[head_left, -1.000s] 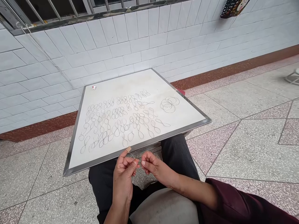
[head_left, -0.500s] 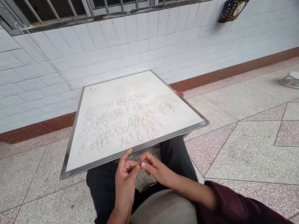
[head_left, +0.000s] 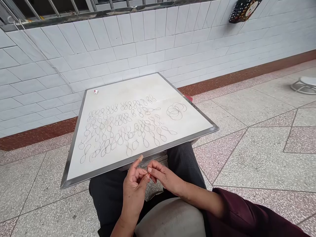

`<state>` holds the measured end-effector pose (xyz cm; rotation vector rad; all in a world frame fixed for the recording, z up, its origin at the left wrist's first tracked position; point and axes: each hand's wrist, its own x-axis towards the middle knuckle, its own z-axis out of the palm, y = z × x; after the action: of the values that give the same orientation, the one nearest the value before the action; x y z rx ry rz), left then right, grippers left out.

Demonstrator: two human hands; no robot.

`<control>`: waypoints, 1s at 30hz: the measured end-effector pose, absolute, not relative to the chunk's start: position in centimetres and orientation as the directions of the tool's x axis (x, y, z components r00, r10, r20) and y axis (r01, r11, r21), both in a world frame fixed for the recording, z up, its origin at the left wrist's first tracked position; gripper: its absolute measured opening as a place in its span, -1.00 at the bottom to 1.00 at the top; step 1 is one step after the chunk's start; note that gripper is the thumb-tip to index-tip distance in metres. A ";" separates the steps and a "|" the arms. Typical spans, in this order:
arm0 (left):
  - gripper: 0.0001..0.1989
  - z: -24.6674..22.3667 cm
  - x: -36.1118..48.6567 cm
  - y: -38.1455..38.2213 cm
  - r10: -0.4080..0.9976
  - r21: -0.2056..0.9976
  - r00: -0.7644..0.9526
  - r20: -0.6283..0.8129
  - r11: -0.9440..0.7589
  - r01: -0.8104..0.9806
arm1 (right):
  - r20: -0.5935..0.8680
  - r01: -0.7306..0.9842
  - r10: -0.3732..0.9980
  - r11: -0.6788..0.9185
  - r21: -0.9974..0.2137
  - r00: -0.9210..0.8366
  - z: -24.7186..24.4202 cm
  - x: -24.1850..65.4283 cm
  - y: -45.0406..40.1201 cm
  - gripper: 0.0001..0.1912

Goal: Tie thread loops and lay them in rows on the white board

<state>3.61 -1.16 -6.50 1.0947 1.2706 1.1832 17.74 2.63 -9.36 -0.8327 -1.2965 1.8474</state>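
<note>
My left hand [head_left: 135, 184] and my right hand [head_left: 165, 177] meet over my lap, just off the table's near edge. Both pinch at the same spot, thumb against fingers, on what looks like a thin wire loop, mostly hidden by the fingertips. A tan bandage [head_left: 140, 158] wraps the tip of my raised left index finger. Beyond the hands, the white table [head_left: 123, 89] carries rows of thin dark wires twisted into figure-eight loops [head_left: 146, 141]. Several larger round wire loops [head_left: 176, 111] overlap at the table's right side.
A small white and red object [head_left: 96, 92] lies at the table's far left corner. Behind stands a white tiled wall [head_left: 145, 42] with a barred window. A dark patterned bag [head_left: 244, 11] hangs on it. A white stool [head_left: 306, 85] stands far right.
The view has shifted slightly. My hands stay together with the fingers pinched, and the left hand has tilted a little to the right. The loops on the table have not moved.
</note>
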 end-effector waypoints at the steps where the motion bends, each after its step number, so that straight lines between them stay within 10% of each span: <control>1: -0.43 -6.5 3.6 -1.2 0.995 0.995 -0.040 -0.094 0.093 -0.023 | -0.103 -0.213 0.840 -0.251 -0.944 -0.532 -9.4 17.7 2.6 -0.54; 16: -0.36 -6.1 4.1 -1.5 0.985 0.970 0.046 -0.165 0.170 -0.174 | -0.281 -0.447 0.691 -0.671 -0.591 -0.666 -10.4 17.9 2.7 -0.58; 30: -0.20 -5.1 4.1 -2.3 0.966 0.963 -0.088 -0.242 0.228 -0.145 | -0.104 -0.286 0.855 -0.281 -0.916 -0.508 -9.4 18.9 2.3 -0.66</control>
<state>4.07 -2.28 -5.11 0.8843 1.2880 1.1662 18.88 2.34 -9.43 -0.7902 -1.1662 1.8777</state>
